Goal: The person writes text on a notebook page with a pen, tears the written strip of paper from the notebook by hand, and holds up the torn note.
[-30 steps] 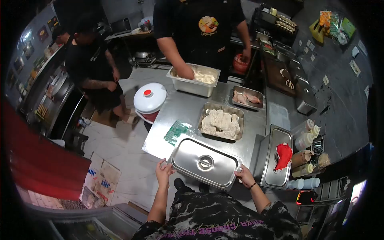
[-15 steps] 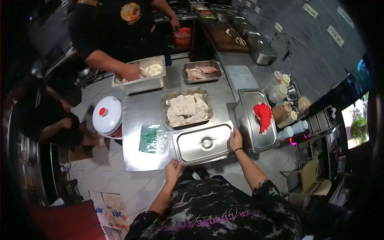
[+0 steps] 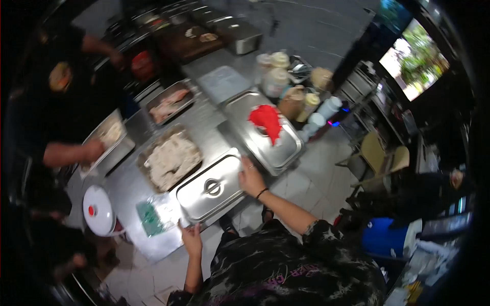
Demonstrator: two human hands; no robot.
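Observation:
A rectangular steel pan lid (image 3: 196, 196) with a recessed round handle lies at the near edge of the steel table. My right hand (image 3: 251, 177) rests along its right edge, fingers stretched out and touching the rim. By the lid's near left corner is my left hand (image 3: 191, 238), with thumb and finger apart; whether it touches the rim I cannot tell. Just beyond the lid stands a steel pan of pale, coated chicken pieces (image 3: 172, 162). Left of it lies a clear plastic bag with green print (image 3: 150, 217).
Right of the lid, another lidded steel pan (image 3: 240, 112) bears a red cloth (image 3: 266, 122). Squeeze bottles (image 3: 275, 81) stand beyond. A co-worker's hand (image 3: 93, 151) is at a deep flour pan (image 3: 115, 153). Raw meat fills a small tray (image 3: 171, 104); a white-lidded container (image 3: 98, 210) stands left.
My view has turned to the right, so the table appears tilted and shifted left. My left hand's fingers have loosened from the lid's corner. My right hand stays at its right edge.

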